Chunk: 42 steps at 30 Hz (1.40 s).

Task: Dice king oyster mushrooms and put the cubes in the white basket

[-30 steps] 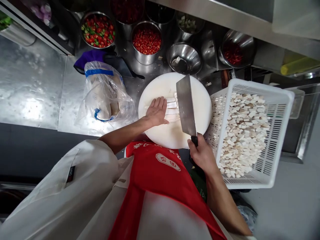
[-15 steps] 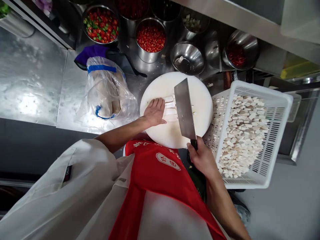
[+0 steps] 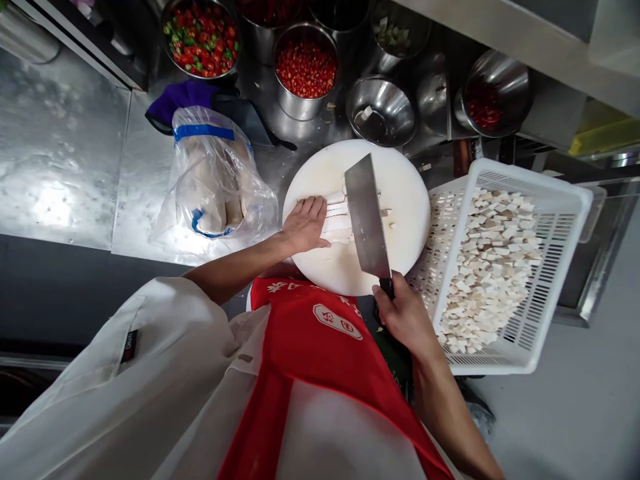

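My left hand (image 3: pixel 306 223) lies on pale king oyster mushroom strips (image 3: pixel 337 220), its fingers together on their far side and the thumb on the near side, holding them against the round white cutting board (image 3: pixel 320 163). In my right hand (image 3: pixel 406 313) is a cleaver (image 3: pixel 367 217), gripped by its black handle. Its broad blade stands across the right ends of the strips, just right of my left fingers, and hides part of them. A few small cut bits (image 3: pixel 387 212) lie right of the blade.
Right of the board, a white plastic basket (image 3: pixel 563 267) holds many diced white pieces (image 3: pixel 490 267). A clear bag (image 3: pixel 213 180) of pale mushrooms lies on the left. Behind stand metal pots of chopped chillies (image 3: pixel 306 70) and a steel bowl (image 3: pixel 383 113) with a white piece.
The cleaver and my left hand have shifted slightly left along the strips. Some cut bits now show right of the blade. The whole view has tilted a little.
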Available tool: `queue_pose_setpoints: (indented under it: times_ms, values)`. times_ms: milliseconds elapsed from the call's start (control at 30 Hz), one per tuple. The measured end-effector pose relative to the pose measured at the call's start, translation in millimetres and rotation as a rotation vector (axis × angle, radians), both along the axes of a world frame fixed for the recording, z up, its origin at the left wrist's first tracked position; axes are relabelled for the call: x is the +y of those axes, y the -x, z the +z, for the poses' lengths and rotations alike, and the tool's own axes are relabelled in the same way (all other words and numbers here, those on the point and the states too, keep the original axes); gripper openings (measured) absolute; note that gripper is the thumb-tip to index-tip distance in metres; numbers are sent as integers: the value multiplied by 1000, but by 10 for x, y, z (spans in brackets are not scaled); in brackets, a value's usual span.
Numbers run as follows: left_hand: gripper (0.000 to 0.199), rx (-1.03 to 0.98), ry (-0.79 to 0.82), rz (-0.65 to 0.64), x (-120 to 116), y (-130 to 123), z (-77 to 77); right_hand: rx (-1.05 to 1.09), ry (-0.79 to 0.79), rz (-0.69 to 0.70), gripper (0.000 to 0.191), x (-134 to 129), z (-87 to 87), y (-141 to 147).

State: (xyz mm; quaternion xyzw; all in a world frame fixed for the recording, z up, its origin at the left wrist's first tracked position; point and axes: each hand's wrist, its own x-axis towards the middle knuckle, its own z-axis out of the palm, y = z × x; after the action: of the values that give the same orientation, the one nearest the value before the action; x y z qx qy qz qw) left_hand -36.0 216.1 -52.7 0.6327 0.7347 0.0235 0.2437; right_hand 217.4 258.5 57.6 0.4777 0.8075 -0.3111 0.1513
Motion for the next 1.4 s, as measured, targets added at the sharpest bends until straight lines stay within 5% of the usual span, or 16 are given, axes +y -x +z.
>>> queue_pose_setpoints:
  times_ms: [200, 267, 500, 767, 1000, 1233, 1300, 1400]
  values:
    - [100, 15, -46, -42, -24, 17, 7, -10, -22, 83, 42, 0, -561, 280]
    - [103, 30, -48, -53, -16, 35, 16, 50, -45, 80, 43, 60, -629, 352]
    - [109, 16, -31, -2, -92, 51, -20, 59, -10, 64, 38, -56, -63, 96]
    - [101, 19, -76, -58, -118, 61, -64, 60, -7, 73, 43, 12, -565, 429]
    - [101, 5, -110, 25, -252, 129, -79, 45, 23, 56, 40, -114, -34, 178]
    - [91, -35, -197, -24, -267, 133, -173, 60, -33, 94, 43, -94, -592, 517]
    - [98, -72, -241, 4, -293, 145, -207, 107, -53, 81, 42, -68, -536, 520]
    - [93, -160, -367, 69, -366, 191, -283, 130, -62, 65, 42, -122, -210, 354]
